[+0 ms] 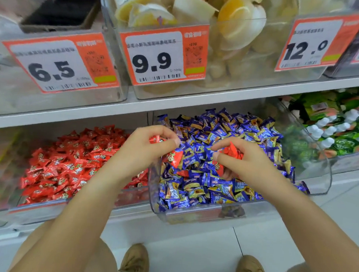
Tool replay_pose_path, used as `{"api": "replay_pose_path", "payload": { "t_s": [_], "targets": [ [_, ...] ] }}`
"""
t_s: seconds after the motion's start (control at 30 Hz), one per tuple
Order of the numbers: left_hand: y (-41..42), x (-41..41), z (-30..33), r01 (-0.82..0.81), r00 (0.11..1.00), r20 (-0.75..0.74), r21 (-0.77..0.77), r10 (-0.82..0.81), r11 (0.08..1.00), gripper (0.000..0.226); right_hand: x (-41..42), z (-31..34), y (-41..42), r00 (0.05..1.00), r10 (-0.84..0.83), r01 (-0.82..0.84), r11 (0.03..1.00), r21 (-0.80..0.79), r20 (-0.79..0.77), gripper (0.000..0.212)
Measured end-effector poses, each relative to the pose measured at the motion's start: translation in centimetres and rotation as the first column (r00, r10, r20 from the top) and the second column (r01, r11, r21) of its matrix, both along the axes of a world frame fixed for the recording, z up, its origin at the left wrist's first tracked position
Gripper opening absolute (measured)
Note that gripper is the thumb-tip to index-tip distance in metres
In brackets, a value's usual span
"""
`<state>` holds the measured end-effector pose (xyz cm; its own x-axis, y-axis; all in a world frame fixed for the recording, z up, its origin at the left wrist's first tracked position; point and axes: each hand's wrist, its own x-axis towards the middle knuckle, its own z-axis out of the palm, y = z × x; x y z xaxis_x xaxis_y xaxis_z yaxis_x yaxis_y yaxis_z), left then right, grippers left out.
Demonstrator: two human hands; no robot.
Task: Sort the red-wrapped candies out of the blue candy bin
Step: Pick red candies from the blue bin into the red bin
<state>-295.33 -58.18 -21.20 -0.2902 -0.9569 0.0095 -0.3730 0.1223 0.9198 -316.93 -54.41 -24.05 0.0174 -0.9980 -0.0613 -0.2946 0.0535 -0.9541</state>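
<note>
The blue candy bin (pixel 201 213) is a clear plastic tub on the lower shelf (pixel 127 213), at about 5 o'clock from the middle of the view. It is heaped with small blue candies (pixel 213 184) in shiny blue and gold wraps. A few red candies (pixel 174 157) lie mixed in near the top of the heap, and they are bright red with a small picture on the wrap.

The left hand (pixel 144 148) is over the bin's left edge, at 9 o'clock from the heap. Its fingers (pixel 170 140) are curled and pinch one red candy up high. The right hand (pixel 242 158) is over the middle of the heap. Its fingers (pixel 222 144) are curled round more red candies, tucked in the palm.

Just beside the blue bin, at 9 o'clock, is a second clear bin (pixel 44 208) full of red candies only.

The upper shelf (pixel 176 103) runs across at 12 o'clock. On it stand more clear bins with orange price tags. One tag reads 6.5 (pixel 59 65), one reads 9.9 (pixel 162 55), and one reads 12.0 (pixel 314 44). The bin behind the 9.9 tag holds yellow and white sweets (pixel 234 19). At 3 o'clock from the blue bin is a bin of green packets (pixel 332 124).

At 6 o'clock is a pale tiled floor (pixel 188 252), with two tan shoes (pixel 137 261) on it.
</note>
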Motion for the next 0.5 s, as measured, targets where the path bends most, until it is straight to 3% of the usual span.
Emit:
{"api": "replay_pose_path", "payload": {
  "t_s": [0.07, 0.13, 0.23, 0.37, 0.43, 0.5],
  "targets": [
    [0.7, 2.2, 0.4, 0.013, 0.999, -0.045, 0.047, -0.011, 0.999, 0.009, 1.6, 0.3, 0.7, 0.998, 0.034, -0.035, 0.999, 0.022, 0.049, 0.011],
    [1.1, 5.1, 0.5, -0.023, 1.0, 0.009, 0.019, 0.023, 1.0, 0.009, 3.4, 1.0, 1.0, 0.992, 0.072, -0.078, 0.995, 0.056, 0.103, 0.011],
    [0.8, 10.2, -0.5, -0.182, 0.981, 0.078, 0.028, 0.179, 0.983, 0.006, 7.4, 1.7, 0.6, 0.982, 0.164, -0.173, 0.981, 0.094, 0.096, 0.014],
    [-1.5, 15.0, -2.7, -0.405, 0.908, -0.044, 0.162, 0.417, 0.9, 0.008, 14.2, 1.7, -2.1, 0.972, 0.23, -0.228, 0.973, 0.044, -0.047, 0.025],
    [-2.6, 15.9, -3.6, -0.451, 0.859, -0.146, 0.24, 0.492, 0.86, 0.014, 16.3, 2.0, -4.1, 0.944, 0.218, -0.219, 0.975, 0.021, -0.248, 0.032],
    [-3.2, 16.5, -4.0, -0.444, 0.831, -0.203, 0.317, 0.518, 0.838, 0.017, 17.3, 2.5, -6.0, 0.937, 0.192, -0.193, 0.981, 0.028, -0.291, 0.028]
  ]
}}
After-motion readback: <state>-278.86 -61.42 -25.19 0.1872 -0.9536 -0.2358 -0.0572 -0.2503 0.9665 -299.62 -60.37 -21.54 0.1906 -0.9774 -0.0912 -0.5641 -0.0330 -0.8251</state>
